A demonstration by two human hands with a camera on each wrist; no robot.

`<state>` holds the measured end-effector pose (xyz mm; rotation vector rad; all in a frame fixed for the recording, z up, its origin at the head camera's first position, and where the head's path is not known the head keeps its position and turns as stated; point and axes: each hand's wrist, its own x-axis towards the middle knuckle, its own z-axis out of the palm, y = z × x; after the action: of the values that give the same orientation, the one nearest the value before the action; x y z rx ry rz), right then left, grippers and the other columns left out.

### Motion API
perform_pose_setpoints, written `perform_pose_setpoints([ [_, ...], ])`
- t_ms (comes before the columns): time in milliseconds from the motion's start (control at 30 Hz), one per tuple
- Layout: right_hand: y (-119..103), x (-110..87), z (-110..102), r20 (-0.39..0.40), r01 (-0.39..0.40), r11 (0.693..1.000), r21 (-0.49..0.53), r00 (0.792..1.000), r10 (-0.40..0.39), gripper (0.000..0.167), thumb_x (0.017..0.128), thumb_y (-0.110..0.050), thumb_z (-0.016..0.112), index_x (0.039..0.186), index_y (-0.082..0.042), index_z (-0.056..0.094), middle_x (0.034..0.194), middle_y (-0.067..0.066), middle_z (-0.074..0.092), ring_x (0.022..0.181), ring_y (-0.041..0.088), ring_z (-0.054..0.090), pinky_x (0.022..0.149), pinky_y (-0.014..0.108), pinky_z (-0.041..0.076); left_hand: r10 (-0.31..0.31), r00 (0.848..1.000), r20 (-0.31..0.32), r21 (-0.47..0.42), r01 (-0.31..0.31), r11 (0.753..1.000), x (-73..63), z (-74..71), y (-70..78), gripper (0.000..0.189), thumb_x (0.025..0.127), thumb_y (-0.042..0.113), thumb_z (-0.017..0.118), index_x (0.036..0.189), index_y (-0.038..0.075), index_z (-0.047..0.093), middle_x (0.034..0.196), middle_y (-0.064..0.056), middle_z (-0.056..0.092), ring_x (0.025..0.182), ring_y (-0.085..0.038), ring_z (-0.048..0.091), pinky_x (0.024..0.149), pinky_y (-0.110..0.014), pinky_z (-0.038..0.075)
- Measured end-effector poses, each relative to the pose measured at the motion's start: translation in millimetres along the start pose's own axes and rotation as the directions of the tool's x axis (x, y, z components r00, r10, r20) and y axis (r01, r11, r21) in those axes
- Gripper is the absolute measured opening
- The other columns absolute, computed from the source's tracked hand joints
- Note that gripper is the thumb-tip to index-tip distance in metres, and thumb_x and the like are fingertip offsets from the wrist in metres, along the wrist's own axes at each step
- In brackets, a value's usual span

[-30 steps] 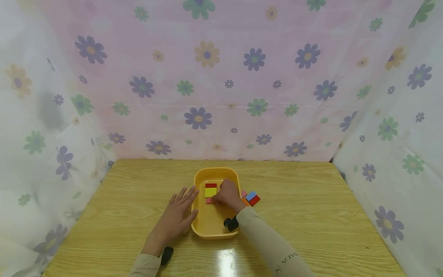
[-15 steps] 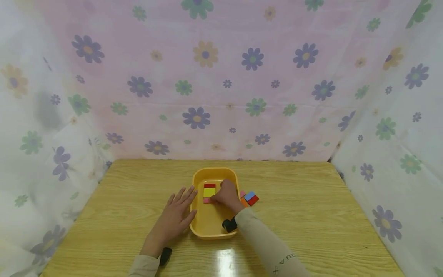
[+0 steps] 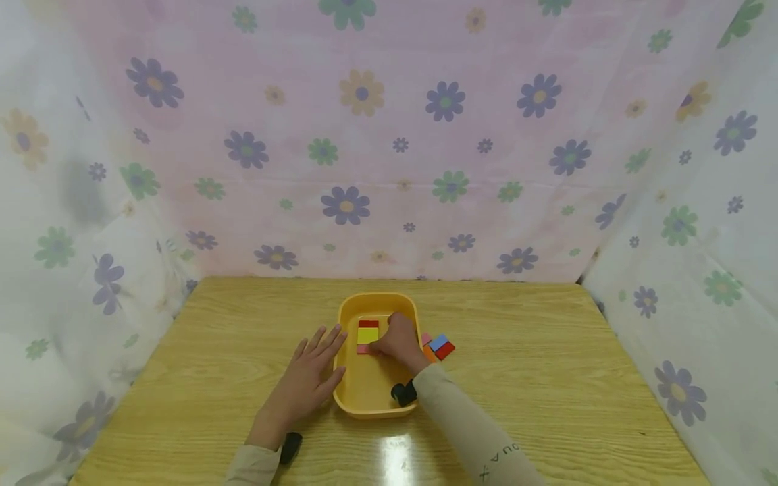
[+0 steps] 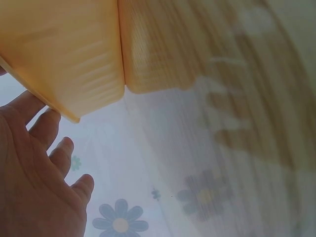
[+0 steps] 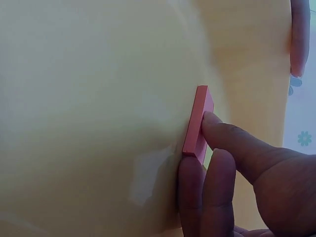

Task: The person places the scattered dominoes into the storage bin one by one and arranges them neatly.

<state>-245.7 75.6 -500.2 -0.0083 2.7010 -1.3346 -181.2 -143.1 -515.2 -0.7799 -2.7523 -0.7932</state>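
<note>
A yellow plastic tray (image 3: 361,391) sits on the wooden table. Inside it a red block (image 3: 368,324), a yellow block (image 3: 367,335) and a pink block (image 3: 362,349) lie against each other in a row. My right hand (image 3: 399,343) reaches into the tray and pinches the pink block; the right wrist view shows the thumb on the pink block's (image 5: 196,123) face and fingers at its near end. My left hand (image 3: 304,378) rests along the tray's left side, fingers spread and straight. In the left wrist view its fingertips meet the tray rim (image 4: 64,114).
Just right of the tray lie several flat blocks: pink (image 3: 426,338), blue (image 3: 439,343), red (image 3: 446,350) and orange (image 3: 429,354); my right forearm passes close by them. Flower-printed curtains (image 3: 389,162) enclose the table (image 3: 535,378) at the back and sides.
</note>
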Motion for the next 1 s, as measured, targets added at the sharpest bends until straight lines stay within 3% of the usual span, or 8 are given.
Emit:
perform_pose_setpoints([
  [333, -0.6, -0.6, -2.1, 0.000, 0.004, 1.000, -0.014, 1.000, -0.004, 0.072, 0.073, -0.018, 0.092, 0.124, 0.014, 0.054, 0.105, 0.019, 0.063, 0.085, 0.023, 0.058, 0.084, 0.040, 0.057, 0.018, 1.000, -0.015, 0.007, -0.018, 1.000, 0.5, 0.3, 0.4, 0.061, 0.100, 0.025, 0.064, 0.155, 0.008, 0.044, 0.162, -0.012, 0.038, 0.150, -0.044, 0.029, 0.117, -0.071, 0.021],
  [567, 0.6, -0.1, -3.1, 0.003, -0.001, 1.000, 0.026, 1.000, 0.001, 0.058, 0.071, -0.016, 0.093, 0.111, 0.010, 0.058, 0.086, 0.010, 0.061, 0.071, 0.020, 0.054, 0.061, 0.028, 0.047, 0.005, 1.000, 0.001, -0.001, -0.005, 1.000, 0.8, 0.1, 0.6, 0.062, 0.100, 0.027, 0.064, 0.155, 0.009, 0.043, 0.163, -0.009, 0.036, 0.152, -0.042, 0.028, 0.118, -0.070, 0.019],
  [1000, 0.9, 1.1, -0.8, 0.002, -0.005, 0.999, -0.039, 1.000, 0.005, 0.055, 0.071, -0.014, 0.092, 0.109, 0.008, 0.058, 0.085, 0.008, 0.056, 0.071, 0.020, 0.051, 0.062, 0.027, 0.044, -0.009, 1.000, 0.024, -0.002, 0.009, 1.000, 0.1, -1.4, 2.2, 0.062, 0.101, 0.028, 0.062, 0.156, 0.009, 0.042, 0.165, -0.008, 0.033, 0.152, -0.042, 0.026, 0.119, -0.070, 0.018],
])
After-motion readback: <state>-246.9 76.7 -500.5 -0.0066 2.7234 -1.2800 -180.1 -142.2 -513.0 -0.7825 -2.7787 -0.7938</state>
